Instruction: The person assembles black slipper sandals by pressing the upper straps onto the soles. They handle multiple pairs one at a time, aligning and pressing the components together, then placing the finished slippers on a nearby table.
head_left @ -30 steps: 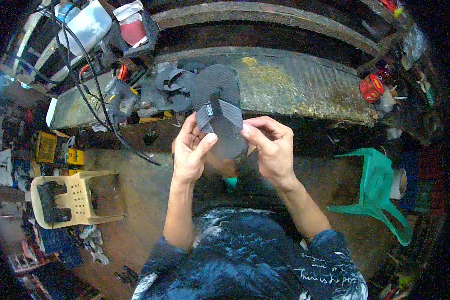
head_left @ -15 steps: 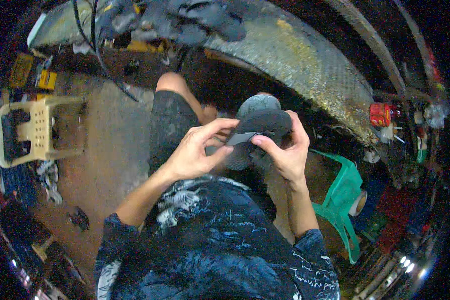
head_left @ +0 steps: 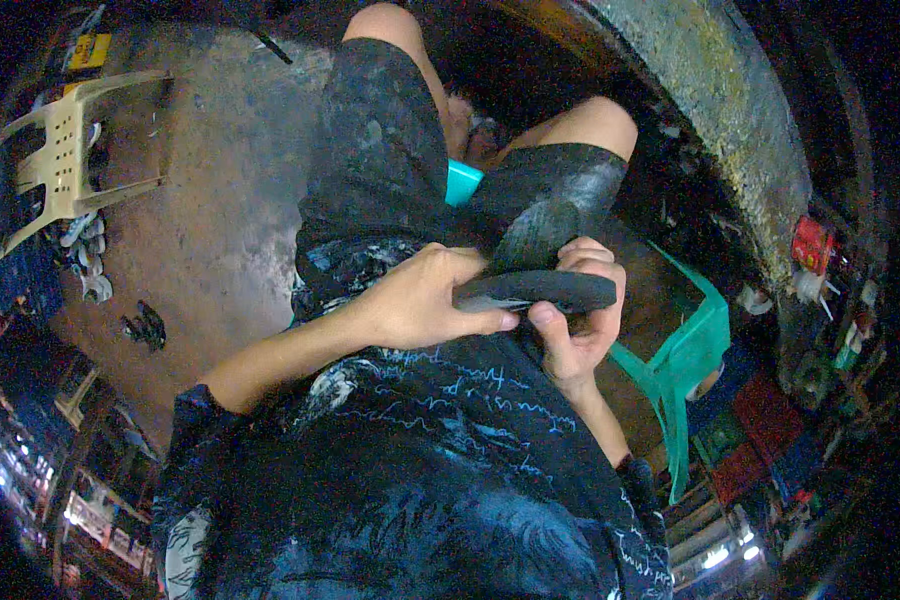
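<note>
I hold a dark grey rubber sandal (head_left: 540,288) edge-on over my lap, its sole lying roughly flat. My left hand (head_left: 425,300) grips the sandal's near left end from above, thumb along the edge. My right hand (head_left: 580,320) clasps its right end, fingers curled over the top and thumb pressed under the rim. A second dark sole piece (head_left: 535,235) slants up behind the sandal, touching it. My knees and dark shorts lie right beneath both hands.
A beige plastic chair (head_left: 55,160) stands on the concrete floor at the upper left. A green plastic chair (head_left: 685,355) is close at my right. The grey workbench edge (head_left: 730,120) curves along the upper right. A teal seat (head_left: 462,182) shows between my thighs.
The view has swung down from the bench to my lap. The sandal, earlier held up facing me, now lies flat and lower, with both hands still on it.
</note>
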A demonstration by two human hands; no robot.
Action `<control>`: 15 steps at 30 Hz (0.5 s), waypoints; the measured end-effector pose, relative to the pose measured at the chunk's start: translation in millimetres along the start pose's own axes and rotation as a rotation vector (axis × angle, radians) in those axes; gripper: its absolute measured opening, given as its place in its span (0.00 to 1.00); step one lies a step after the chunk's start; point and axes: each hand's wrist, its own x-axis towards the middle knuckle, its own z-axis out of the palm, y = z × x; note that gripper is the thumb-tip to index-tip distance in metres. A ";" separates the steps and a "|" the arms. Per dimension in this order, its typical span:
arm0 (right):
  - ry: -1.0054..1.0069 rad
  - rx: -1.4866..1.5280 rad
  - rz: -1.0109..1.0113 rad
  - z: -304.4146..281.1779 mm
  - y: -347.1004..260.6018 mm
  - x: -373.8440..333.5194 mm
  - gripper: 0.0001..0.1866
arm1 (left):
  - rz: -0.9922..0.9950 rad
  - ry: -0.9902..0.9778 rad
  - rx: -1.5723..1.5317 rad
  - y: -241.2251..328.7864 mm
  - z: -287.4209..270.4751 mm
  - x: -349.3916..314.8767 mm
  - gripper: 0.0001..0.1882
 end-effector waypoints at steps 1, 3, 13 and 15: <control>0.004 0.019 0.087 0.9 -6.9 -2.0 0.24 | 0.022 0.018 0.007 1.7 3.9 -4.0 0.27; 0.024 0.070 0.271 2.5 -19.1 -3.0 0.24 | 0.084 0.012 -0.004 3.8 6.9 -7.0 0.26; -0.023 0.256 0.613 7.5 -38.4 5.7 0.20 | -0.068 -0.025 0.005 32.5 -7.9 -14.2 0.23; -0.033 0.208 0.605 7.6 -40.2 4.7 0.22 | -0.027 -0.046 0.040 39.4 -11.3 -15.9 0.23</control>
